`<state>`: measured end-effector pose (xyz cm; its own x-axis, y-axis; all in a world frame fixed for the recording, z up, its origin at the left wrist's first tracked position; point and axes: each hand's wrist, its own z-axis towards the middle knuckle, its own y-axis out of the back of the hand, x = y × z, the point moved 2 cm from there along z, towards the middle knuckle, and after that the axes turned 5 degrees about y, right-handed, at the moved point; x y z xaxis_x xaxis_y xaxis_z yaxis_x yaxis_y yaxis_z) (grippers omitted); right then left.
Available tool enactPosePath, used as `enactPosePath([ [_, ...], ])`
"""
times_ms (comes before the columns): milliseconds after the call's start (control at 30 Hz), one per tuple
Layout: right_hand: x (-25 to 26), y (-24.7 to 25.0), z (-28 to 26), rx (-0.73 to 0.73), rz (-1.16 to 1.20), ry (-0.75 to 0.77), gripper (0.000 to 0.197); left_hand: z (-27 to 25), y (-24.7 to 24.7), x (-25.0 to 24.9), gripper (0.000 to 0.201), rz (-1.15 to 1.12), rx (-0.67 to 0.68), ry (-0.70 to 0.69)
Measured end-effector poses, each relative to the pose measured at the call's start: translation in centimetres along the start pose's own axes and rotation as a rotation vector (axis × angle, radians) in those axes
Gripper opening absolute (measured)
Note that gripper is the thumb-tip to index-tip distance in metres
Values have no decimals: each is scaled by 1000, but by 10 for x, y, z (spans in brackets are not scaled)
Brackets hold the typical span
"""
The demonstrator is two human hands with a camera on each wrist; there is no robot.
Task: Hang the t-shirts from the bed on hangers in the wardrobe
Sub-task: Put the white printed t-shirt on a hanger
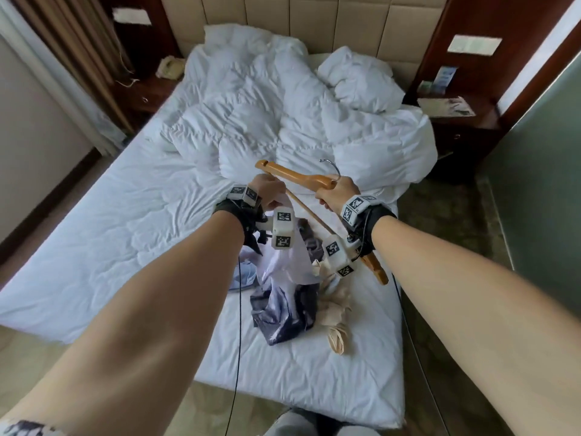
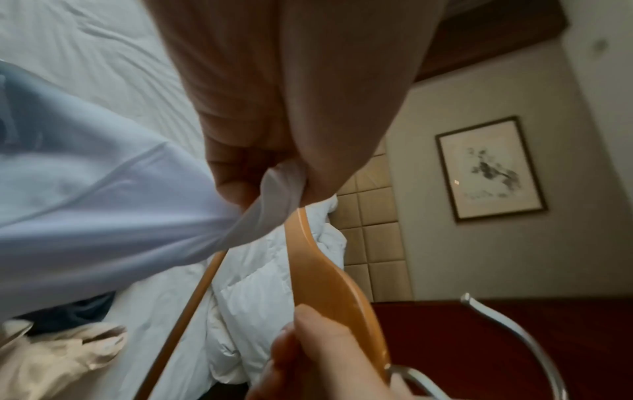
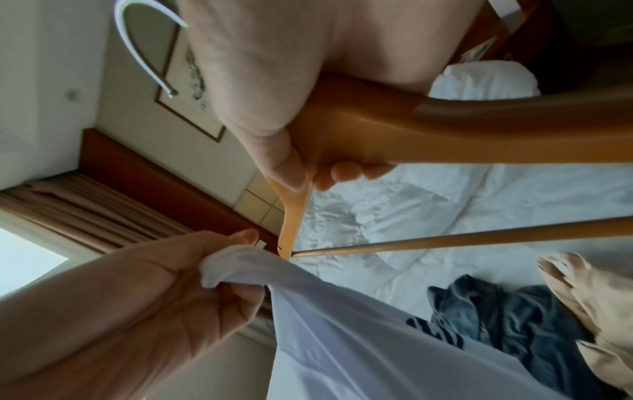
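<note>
My right hand (image 1: 333,193) grips a wooden hanger (image 1: 298,176) at its middle, just under the metal hook (image 1: 331,166), and holds it above the bed. My left hand (image 1: 267,193) pinches an edge of a white t-shirt (image 1: 290,262) right at the hanger's left end (image 3: 286,245). The shirt hangs down from that hand onto the clothes pile. In the right wrist view the fabric (image 3: 342,338) is bunched between my left thumb and fingers. A dark grey t-shirt (image 1: 283,313) and a beige garment (image 1: 336,322) lie crumpled on the sheet below my hands.
A rumpled white duvet (image 1: 283,114) and a pillow (image 1: 358,80) fill the head of the bed. Dark wooden nightstands (image 1: 462,127) stand on both sides. A framed picture (image 2: 489,167) hangs on the wall. The wardrobe is out of view.
</note>
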<state>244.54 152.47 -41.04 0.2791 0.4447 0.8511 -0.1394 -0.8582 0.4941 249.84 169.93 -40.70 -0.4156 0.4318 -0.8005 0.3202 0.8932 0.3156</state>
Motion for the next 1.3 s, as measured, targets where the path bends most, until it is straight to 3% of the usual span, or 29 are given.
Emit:
enactPosePath([
  [133, 34, 28, -17, 3, 1, 107, 21, -45, 0, -44, 25, 178, -69, -203],
  [233, 55, 47, -35, -8, 14, 164, 22, -83, 0, -72, 27, 446, -202, -342],
  [367, 85, 70, -67, -67, 22, 230, 15, -142, 4, -102, 31, 617, -343, -482],
  [600, 145, 97, -132, -112, 11, 398, 25, -231, 24, -129, 34, 579, -433, -676],
  [767, 188, 99, -174, -145, -14, 543, 46, -285, 45, -138, 34, 564, -443, -773],
  [900, 218, 92, -192, -56, -54, 569, 52, -305, 68, -140, 30, 437, -336, -800],
  [1100, 245, 62, -221, -67, -206, 576, 37, -329, 119, -126, 28, -4, -106, -672],
  [1233, 254, 24, -236, -108, -316, 503, 18, -343, 145, -119, 30, -51, -54, -673],
  [1300, 257, 7, -233, -116, -336, 450, 22, -349, 158, -117, 30, 31, -113, -694],
])
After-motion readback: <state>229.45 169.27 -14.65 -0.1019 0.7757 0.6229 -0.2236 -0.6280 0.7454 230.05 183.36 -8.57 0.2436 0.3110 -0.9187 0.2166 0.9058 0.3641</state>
